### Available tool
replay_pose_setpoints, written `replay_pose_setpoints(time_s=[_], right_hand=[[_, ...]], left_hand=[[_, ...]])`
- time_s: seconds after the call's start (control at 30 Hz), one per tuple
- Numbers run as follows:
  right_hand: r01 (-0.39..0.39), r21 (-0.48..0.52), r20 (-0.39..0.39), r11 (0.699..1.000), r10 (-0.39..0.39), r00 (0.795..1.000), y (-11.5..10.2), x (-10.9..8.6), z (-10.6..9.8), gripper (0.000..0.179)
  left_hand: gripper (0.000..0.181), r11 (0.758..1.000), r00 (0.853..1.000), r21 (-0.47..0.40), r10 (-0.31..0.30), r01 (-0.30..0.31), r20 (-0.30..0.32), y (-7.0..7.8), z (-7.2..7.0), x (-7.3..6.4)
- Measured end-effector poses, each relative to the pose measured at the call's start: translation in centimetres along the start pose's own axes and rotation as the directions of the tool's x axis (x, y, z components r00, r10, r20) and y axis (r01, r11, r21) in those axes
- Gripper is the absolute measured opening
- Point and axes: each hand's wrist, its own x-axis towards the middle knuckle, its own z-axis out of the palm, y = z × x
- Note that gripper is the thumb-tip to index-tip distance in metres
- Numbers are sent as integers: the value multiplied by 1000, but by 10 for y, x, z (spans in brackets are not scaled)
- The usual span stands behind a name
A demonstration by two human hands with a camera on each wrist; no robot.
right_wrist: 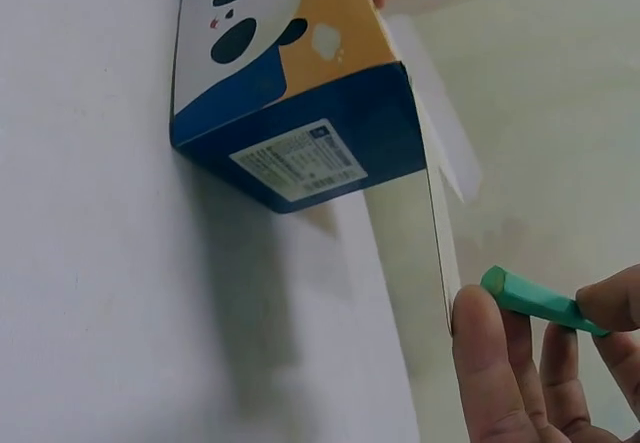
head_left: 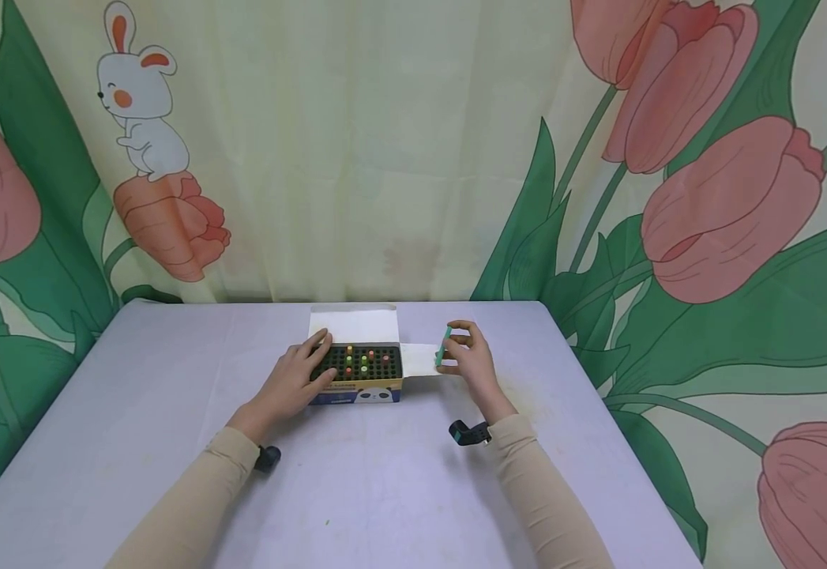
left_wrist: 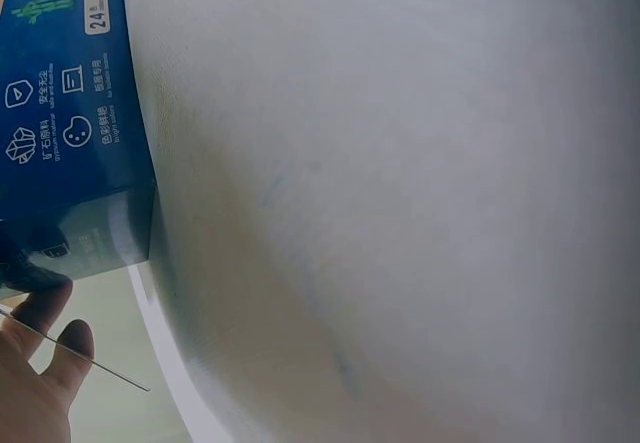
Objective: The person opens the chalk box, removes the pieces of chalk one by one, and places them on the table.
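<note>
An open chalk box (head_left: 377,393), blue and orange with a panda face, stands on the table. Its black holder (head_left: 338,366) has many holes, with several coloured chalk sticks upright in it. My left hand (head_left: 292,383) rests on the box's left end, thumb near the front edge and fingers towards the back. Beyond the box's right side, my right hand (head_left: 471,359) pinches a green chalk stick (right_wrist: 540,301) between thumb and fingers. That stick is held over the white side flap (head_left: 419,359), and a fingertip is right at the flap's edge in the right wrist view.
The back lid (head_left: 354,324) stands open behind the box. A pale cloth covers the table (head_left: 385,482), with a small green speck (head_left: 327,521) near the front. Behind hangs a curtain (head_left: 356,158) printed with tulips and a rabbit.
</note>
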Motion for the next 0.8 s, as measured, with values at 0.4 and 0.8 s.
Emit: replay_pose_setpoints(time_s=[0.4, 0.8], right_hand=[[-38, -111, -75, 993, 30, 997, 15, 9, -20, 39], [-173, -402, -152, 899, 121, 981, 32, 13, -41, 41]], left_hand=[[73, 1000, 1000, 8, -10, 10, 0, 0, 0, 0], [74, 1000, 1000, 12, -4, 4, 1, -1, 1, 1]])
